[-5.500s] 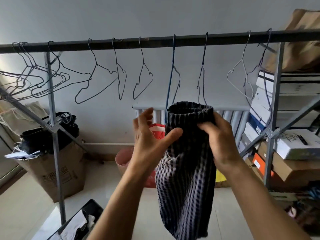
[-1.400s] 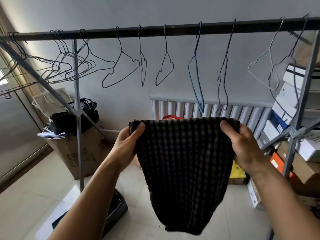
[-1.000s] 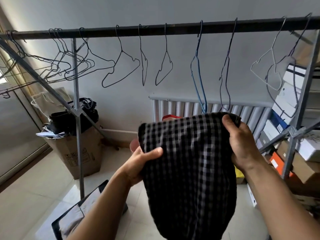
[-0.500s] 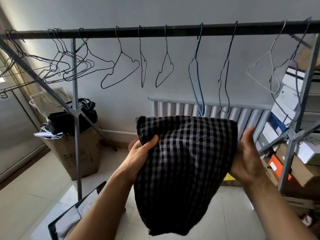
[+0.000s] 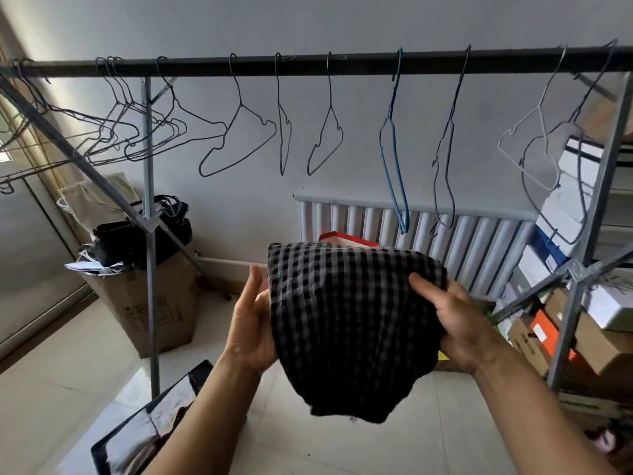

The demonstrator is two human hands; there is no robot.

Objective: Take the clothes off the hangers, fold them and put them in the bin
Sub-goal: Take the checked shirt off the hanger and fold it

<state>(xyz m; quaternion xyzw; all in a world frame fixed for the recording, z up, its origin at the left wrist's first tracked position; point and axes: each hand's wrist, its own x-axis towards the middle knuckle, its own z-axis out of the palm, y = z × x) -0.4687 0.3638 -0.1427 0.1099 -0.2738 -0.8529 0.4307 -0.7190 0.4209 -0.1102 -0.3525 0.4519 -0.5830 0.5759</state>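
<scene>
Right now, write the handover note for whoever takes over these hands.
Left hand open, flat against the checked garment at its left edge.
Right hand grips its right edge, thumb in front.
Garment held in mid-air, partly folded; bin on the floor lower left, light clothes inside.
Done: every hanger in view on the rail is bare.
Left: finish folding, put it in the bin.

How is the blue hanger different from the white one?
The blue hanger is turned almost edge-on, so it looks skinny; the white hanger faces us more, showing its triangle. The blue hanger hangs mid-rail; the white hanger, by the boxes. Both are empty wire hangers.
</scene>
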